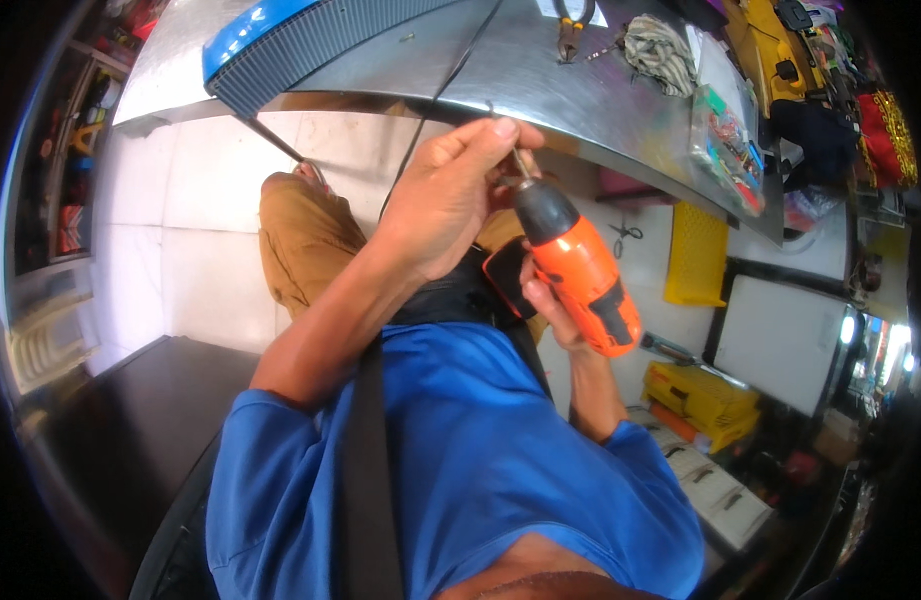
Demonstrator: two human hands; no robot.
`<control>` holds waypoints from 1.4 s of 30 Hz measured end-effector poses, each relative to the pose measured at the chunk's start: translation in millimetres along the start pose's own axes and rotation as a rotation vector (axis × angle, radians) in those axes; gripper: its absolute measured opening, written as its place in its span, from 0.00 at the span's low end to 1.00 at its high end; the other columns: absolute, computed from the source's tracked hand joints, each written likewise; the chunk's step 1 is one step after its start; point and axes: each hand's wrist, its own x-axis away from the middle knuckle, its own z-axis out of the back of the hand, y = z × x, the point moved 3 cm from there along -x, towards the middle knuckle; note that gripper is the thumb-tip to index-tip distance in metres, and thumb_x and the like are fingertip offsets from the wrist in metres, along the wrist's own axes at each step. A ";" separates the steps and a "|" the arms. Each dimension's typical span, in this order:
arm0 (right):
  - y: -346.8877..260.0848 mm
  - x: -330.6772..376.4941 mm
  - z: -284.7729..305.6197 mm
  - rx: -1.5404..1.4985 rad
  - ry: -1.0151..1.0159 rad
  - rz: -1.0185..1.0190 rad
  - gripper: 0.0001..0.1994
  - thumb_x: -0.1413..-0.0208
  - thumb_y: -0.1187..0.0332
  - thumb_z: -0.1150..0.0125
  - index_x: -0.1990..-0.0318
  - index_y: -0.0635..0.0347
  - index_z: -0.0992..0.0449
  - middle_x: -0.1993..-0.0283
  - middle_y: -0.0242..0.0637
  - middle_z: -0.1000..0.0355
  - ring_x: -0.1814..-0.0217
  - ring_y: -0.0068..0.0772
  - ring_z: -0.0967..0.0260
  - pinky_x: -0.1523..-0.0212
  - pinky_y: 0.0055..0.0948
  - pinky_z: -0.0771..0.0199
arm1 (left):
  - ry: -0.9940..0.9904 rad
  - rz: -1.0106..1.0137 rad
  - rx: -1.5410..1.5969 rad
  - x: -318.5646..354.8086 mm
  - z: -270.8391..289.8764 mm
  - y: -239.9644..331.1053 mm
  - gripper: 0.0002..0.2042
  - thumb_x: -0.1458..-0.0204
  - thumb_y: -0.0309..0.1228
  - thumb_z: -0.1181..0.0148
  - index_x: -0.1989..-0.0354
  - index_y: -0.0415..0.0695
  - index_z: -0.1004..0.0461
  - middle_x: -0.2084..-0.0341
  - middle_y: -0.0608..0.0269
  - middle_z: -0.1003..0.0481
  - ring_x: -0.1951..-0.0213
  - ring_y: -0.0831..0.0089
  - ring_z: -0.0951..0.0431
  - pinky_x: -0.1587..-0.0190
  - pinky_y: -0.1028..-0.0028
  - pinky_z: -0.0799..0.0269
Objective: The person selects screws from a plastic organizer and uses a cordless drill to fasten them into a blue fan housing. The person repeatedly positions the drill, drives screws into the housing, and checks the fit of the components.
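Off the counter's (581, 100) near edge, your right hand (553, 305) is grasping the drill (586, 272); your left hand (449, 195) is pinching its bit (522, 166). Probably heavy and rigid, it's needing a full-palm hold behind the chuck (548, 212).

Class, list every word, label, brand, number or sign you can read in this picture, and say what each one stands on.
No text can be read here.
Orange drill in the right hand: no lettering can be made out.
Red item on the shelf at picture left: pale marks, too blurred to read.
Clear plastic case at the bench edge: nothing legible.
Blue shirt: no lettering shows.
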 end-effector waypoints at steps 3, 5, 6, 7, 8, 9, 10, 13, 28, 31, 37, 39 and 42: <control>-6.8 -7.6 -6.2 0.091 0.069 0.092 0.14 0.39 0.67 0.33 0.50 0.64 0.24 0.65 0.32 0.25 0.65 0.23 0.29 0.62 0.26 0.28 | 0.100 0.010 0.184 2.5 -16.3 -9.1 0.14 0.28 0.45 0.50 0.55 0.48 0.27 0.62 0.65 0.25 0.56 0.70 0.22 0.56 0.64 0.24; -15.7 -14.3 -17.7 0.142 0.166 0.176 0.11 0.39 0.65 0.33 0.54 0.62 0.23 0.67 0.31 0.25 0.67 0.24 0.29 0.64 0.27 0.28 | 0.235 0.021 0.409 3.9 -33.9 -10.7 0.14 0.27 0.46 0.52 0.60 0.50 0.30 0.66 0.66 0.27 0.60 0.70 0.23 0.58 0.64 0.25; -9.5 -13.8 -16.3 0.200 0.153 0.164 0.11 0.39 0.64 0.33 0.56 0.61 0.23 0.68 0.30 0.26 0.68 0.24 0.29 0.66 0.28 0.28 | 0.220 0.010 0.424 3.1 -33.0 -13.4 0.14 0.27 0.46 0.53 0.61 0.51 0.32 0.68 0.66 0.28 0.63 0.70 0.24 0.58 0.64 0.25; -0.2 -12.5 -14.4 0.257 0.137 0.153 0.11 0.39 0.63 0.33 0.58 0.61 0.24 0.69 0.30 0.26 0.69 0.24 0.29 0.67 0.29 0.29 | 0.208 -0.002 0.438 2.0 -31.5 -15.0 0.14 0.27 0.45 0.54 0.63 0.51 0.33 0.70 0.67 0.30 0.65 0.70 0.25 0.59 0.64 0.25; 3.7 -14.1 -13.8 0.312 0.135 0.210 0.12 0.39 0.61 0.33 0.61 0.60 0.25 0.71 0.30 0.27 0.72 0.25 0.30 0.70 0.29 0.30 | 0.195 -0.015 0.453 1.7 -31.9 -14.5 0.15 0.26 0.45 0.55 0.65 0.52 0.35 0.72 0.67 0.32 0.68 0.70 0.26 0.59 0.64 0.26; 6.6 -15.0 -13.0 0.370 0.137 0.268 0.13 0.39 0.59 0.32 0.64 0.59 0.26 0.73 0.30 0.28 0.74 0.27 0.30 0.73 0.30 0.32 | 0.294 0.005 0.438 3.1 -34.3 -15.7 0.15 0.27 0.45 0.55 0.66 0.52 0.37 0.76 0.68 0.37 0.72 0.70 0.29 0.60 0.63 0.26; 12.3 -12.7 -13.1 0.368 0.132 0.247 0.13 0.40 0.60 0.33 0.64 0.59 0.26 0.73 0.31 0.29 0.74 0.27 0.30 0.73 0.30 0.32 | 0.298 -0.005 0.410 5.0 -33.6 -16.5 0.15 0.27 0.45 0.55 0.66 0.53 0.37 0.76 0.68 0.36 0.71 0.70 0.29 0.60 0.63 0.26; 20.1 -7.9 -13.8 0.375 0.138 0.242 0.12 0.40 0.62 0.33 0.66 0.60 0.26 0.74 0.32 0.29 0.75 0.29 0.30 0.74 0.30 0.33 | 0.305 -0.030 0.339 8.8 -29.9 -19.6 0.15 0.27 0.46 0.54 0.66 0.53 0.38 0.75 0.68 0.36 0.71 0.70 0.29 0.60 0.63 0.25; 4.8 -11.8 -20.4 0.449 0.135 0.292 0.11 0.50 0.76 0.30 0.73 0.59 0.30 0.76 0.36 0.36 0.78 0.36 0.32 0.77 0.35 0.32 | 0.248 -0.059 0.248 9.7 -26.2 -23.4 0.17 0.27 0.49 0.55 0.65 0.51 0.39 0.74 0.67 0.34 0.70 0.70 0.27 0.60 0.64 0.23; -2.4 -14.5 -22.3 0.458 0.143 0.351 0.09 0.50 0.77 0.30 0.71 0.61 0.28 0.76 0.37 0.35 0.77 0.36 0.32 0.76 0.34 0.31 | 0.219 -0.062 0.221 9.9 -23.4 -24.5 0.17 0.27 0.49 0.55 0.64 0.51 0.39 0.75 0.67 0.34 0.71 0.69 0.26 0.61 0.65 0.22; 8.9 -8.1 -27.1 0.284 0.237 0.084 0.13 0.29 0.63 0.41 0.67 0.59 0.25 0.77 0.32 0.30 0.77 0.28 0.33 0.75 0.31 0.32 | 0.117 0.081 0.242 12.2 -22.0 -25.1 0.09 0.31 0.43 0.42 0.58 0.52 0.30 0.80 0.72 0.33 0.76 0.75 0.25 0.65 0.67 0.22; 0.0 -11.8 -29.2 0.379 0.204 0.144 0.11 0.30 0.64 0.42 0.64 0.60 0.24 0.75 0.33 0.29 0.76 0.27 0.31 0.75 0.31 0.31 | 0.094 0.077 0.275 14.3 -19.3 -22.3 0.06 0.33 0.38 0.38 0.58 0.53 0.29 0.80 0.72 0.33 0.77 0.75 0.25 0.66 0.67 0.22; -2.1 -14.8 -26.3 0.520 0.079 0.347 0.13 0.46 0.79 0.32 0.52 0.68 0.21 0.71 0.41 0.28 0.74 0.36 0.27 0.72 0.33 0.25 | 0.088 0.077 0.300 16.1 -16.0 -19.9 0.06 0.36 0.32 0.36 0.56 0.53 0.28 0.81 0.72 0.33 0.78 0.74 0.25 0.68 0.67 0.22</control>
